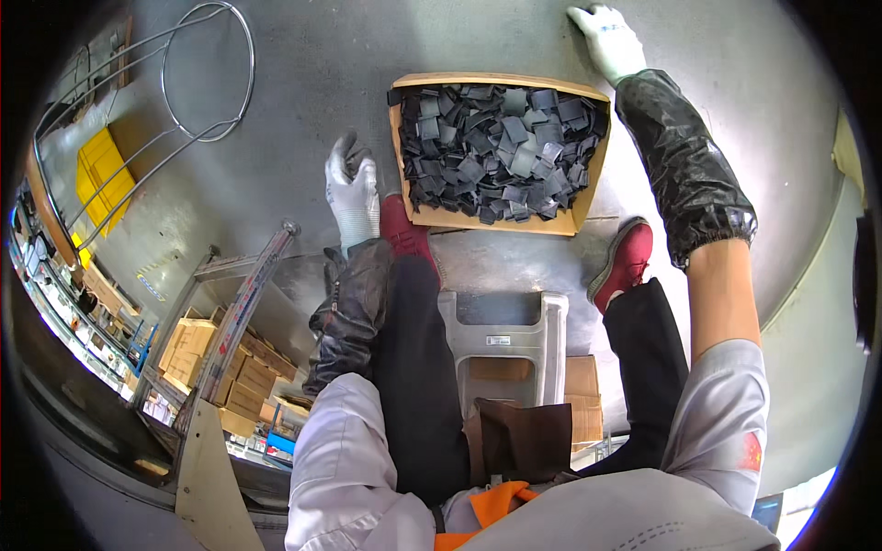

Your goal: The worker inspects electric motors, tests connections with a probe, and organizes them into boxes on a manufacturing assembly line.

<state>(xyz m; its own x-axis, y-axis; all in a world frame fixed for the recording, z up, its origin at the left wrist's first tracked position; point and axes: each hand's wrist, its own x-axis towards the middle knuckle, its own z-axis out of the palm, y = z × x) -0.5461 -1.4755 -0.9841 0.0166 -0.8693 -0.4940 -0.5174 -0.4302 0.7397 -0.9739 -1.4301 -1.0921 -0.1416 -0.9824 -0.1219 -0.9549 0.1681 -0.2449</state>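
Observation:
A shallow cardboard box (404, 213) full of small dark grey and black flat pieces (501, 156) sits on the floor in front of my feet. My left hand (353, 191), in a white glove with grey fingertips, hovers just left of the box. Its fingers are bent but apart, with nothing visible between them. Beyond the box's far right corner is my right hand (610, 44), in a white glove. Its thumb stands away from the fingers; no held thing shows, though its palm is hidden. Black sleeve covers wrap both forearms.
A grey plastic stool (553, 340) stands between my legs, with cardboard boxes (582, 386) behind it. At left are a metal wire stand with a ring (250, 69), a yellow bin (103, 179), a metal frame (241, 317) and stacked cartons (191, 349). My red shoes (630, 257) flank the stool.

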